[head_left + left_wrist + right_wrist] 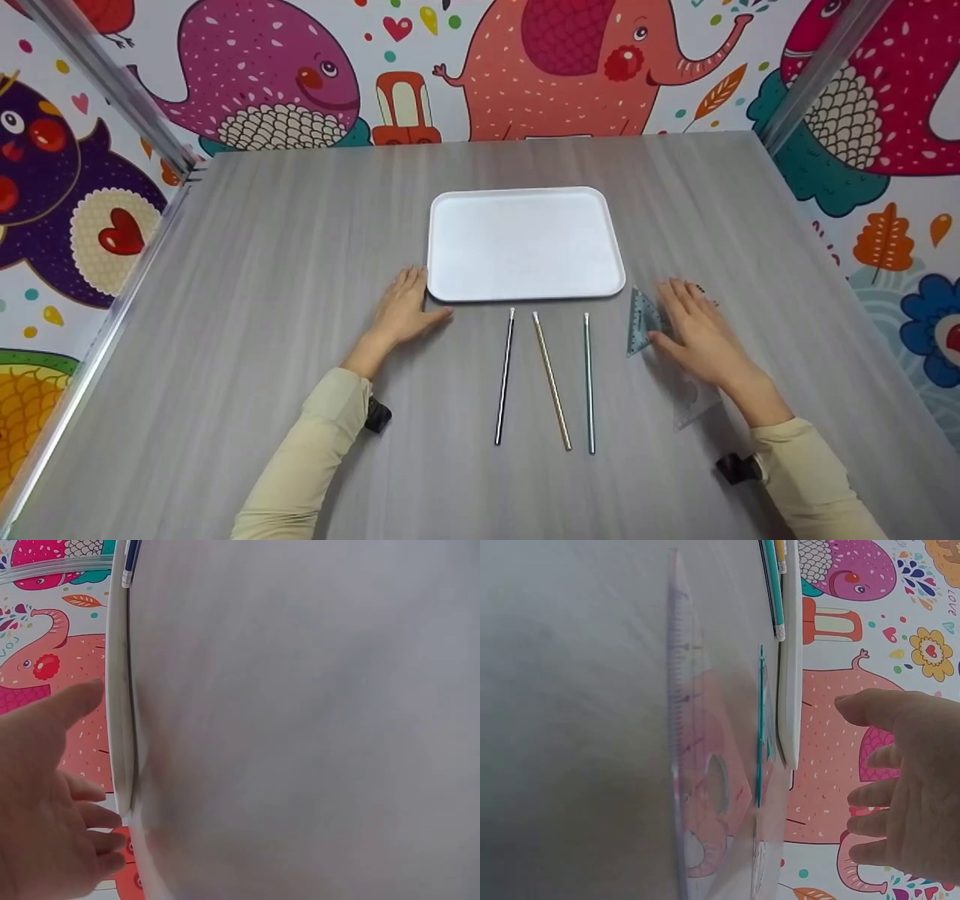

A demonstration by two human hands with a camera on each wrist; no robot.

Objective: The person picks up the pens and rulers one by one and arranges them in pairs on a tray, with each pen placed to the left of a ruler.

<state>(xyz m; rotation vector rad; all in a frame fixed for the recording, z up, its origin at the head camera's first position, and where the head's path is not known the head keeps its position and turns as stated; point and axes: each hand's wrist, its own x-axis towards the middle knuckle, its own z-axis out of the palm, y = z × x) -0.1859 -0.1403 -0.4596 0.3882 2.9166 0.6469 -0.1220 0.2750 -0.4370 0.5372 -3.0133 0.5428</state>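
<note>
Head view: white tray, corners rounded, beside wide left grip; bluish, perhaps translucent triangle by wide right grip

The grey wood-grain table supports a white rectangular tray. A dark pencil, a gold pencil and a teal pencil lie apart before the tray's near edge, eraser ends toward it. To their right lie a teal set square and, closer to the person, a clear set square.

A cartoon-animal wall print borders the grey table.
</note>
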